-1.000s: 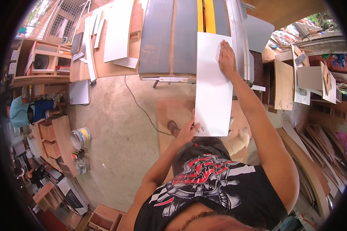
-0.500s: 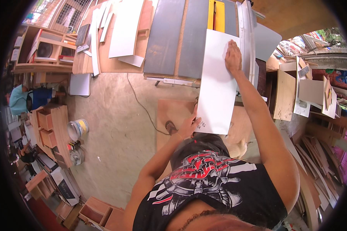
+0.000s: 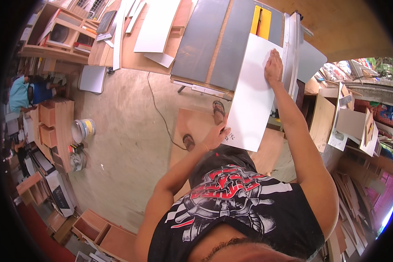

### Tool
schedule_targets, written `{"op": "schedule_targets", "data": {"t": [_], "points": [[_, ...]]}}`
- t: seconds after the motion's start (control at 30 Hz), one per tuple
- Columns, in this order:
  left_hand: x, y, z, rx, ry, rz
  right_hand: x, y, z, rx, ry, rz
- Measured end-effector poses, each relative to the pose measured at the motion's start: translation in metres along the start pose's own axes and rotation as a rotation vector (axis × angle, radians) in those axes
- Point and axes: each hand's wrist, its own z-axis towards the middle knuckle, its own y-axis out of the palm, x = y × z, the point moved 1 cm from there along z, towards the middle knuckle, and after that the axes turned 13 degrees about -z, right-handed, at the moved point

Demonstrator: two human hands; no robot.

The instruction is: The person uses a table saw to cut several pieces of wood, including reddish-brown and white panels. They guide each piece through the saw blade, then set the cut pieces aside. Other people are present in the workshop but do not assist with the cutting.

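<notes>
A long white board (image 3: 254, 96) lies partly on a grey saw table (image 3: 201, 39), its near end jutting past the table's front edge toward my body. My right hand (image 3: 274, 67) rests flat on the board's far right part, fingers stretched out and close together. At the near left corner my left hand (image 3: 216, 134) grips the board's edge, with the thumb by some handwritten marks; part of its fingers is hidden. Just beyond the board's far end sits a yellow slotted insert (image 3: 261, 24). Right of the board runs a pale metal fence (image 3: 291, 37).
White panels (image 3: 157, 26) and strips lie on a wooden table at the left. A cable (image 3: 156, 105) crosses the floor near my sandalled feet. Further left stand a bucket (image 3: 84, 130) and a drawer unit (image 3: 59, 126). Leaning boards and offcuts (image 3: 353, 205) crowd the right.
The whole view has shifted and tilted, so the saw table and board appear further right. My left hand's fingers show more at the board's edge. The right hand stays flat on the board.
</notes>
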Motion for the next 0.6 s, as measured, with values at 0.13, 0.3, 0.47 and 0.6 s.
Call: {"op": "schedule_targets", "data": {"t": [0.13,0.3,0.47,0.6], "points": [[-0.001,-0.002,0.01,0.014,0.007,0.008,0.005,0.007,0.01,0.021,-0.02,0.003],[0.001,-0.006,0.025,0.013,-0.107,-0.08,0.011,0.019,0.023,0.032,-0.041,-0.013],[0.015,-0.007,0.037,0.031,-0.068,-0.054,0.017,0.028,0.032,0.012,-0.039,-0.008],[0.019,-0.008,0.049,0.035,-0.038,-0.104,0.017,0.032,0.045,0.023,-0.06,0.002]]}}
